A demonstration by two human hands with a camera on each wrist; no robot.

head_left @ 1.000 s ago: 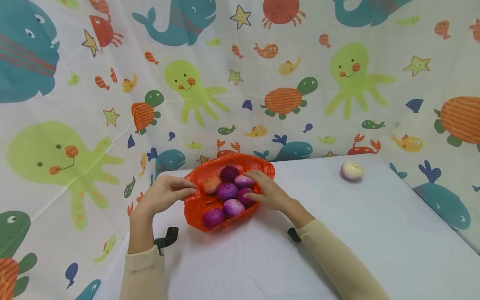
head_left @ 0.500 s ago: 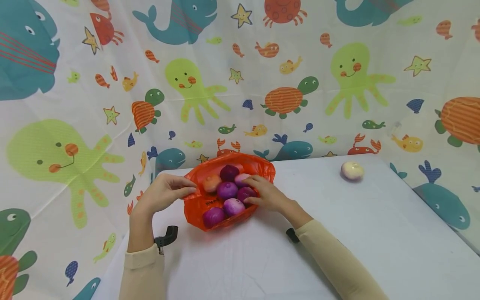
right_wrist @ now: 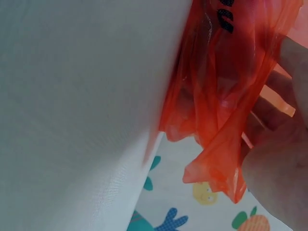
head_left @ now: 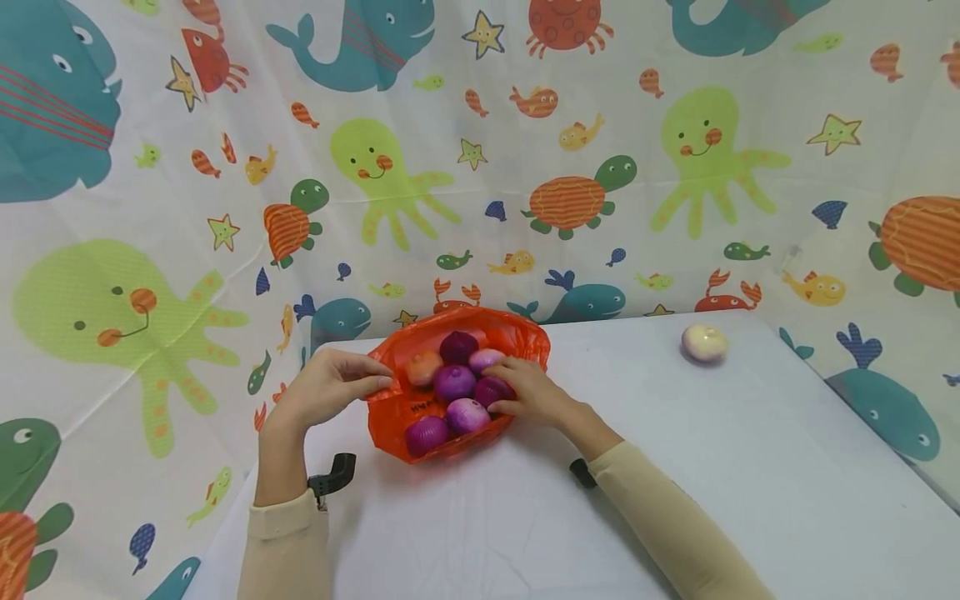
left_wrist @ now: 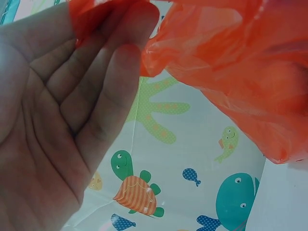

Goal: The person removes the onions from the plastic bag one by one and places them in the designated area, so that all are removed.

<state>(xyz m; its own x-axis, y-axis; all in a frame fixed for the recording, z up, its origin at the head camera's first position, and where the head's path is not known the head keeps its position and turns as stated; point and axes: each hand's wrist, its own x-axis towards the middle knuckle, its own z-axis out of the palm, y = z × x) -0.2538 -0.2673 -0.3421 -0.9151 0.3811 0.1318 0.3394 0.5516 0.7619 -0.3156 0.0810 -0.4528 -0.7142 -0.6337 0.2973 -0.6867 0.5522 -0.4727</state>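
Observation:
An orange-red plastic bag [head_left: 386, 425] lies on the table with its mouth spread toward me. My left hand [head_left: 326, 392] pinches the bag's left rim between thumb and fingers; in the left wrist view, the film [left_wrist: 202, 53] covers some fingertips. Inside the bag are several onions: purple ones such as the middle onion [head_left: 454, 382], paler ones, and an orange-looking onion [head_left: 423, 367]. My right hand [head_left: 536, 392] reaches over the right rim, thumb and fingers around a dark purple onion [head_left: 491, 390]. In the right wrist view, bag film [right_wrist: 221, 110] hides that onion.
A white onion [head_left: 704, 342] sits alone toward the back right of the white table [head_left: 660, 408]. Behind the table hangs a curtain [head_left: 480, 208] printed with sea animals, close to the bag's far side.
My right hand has shifted slightly down and toward me, from the pale purple onion to the dark one below it. The left hand and bag stay nearly still.

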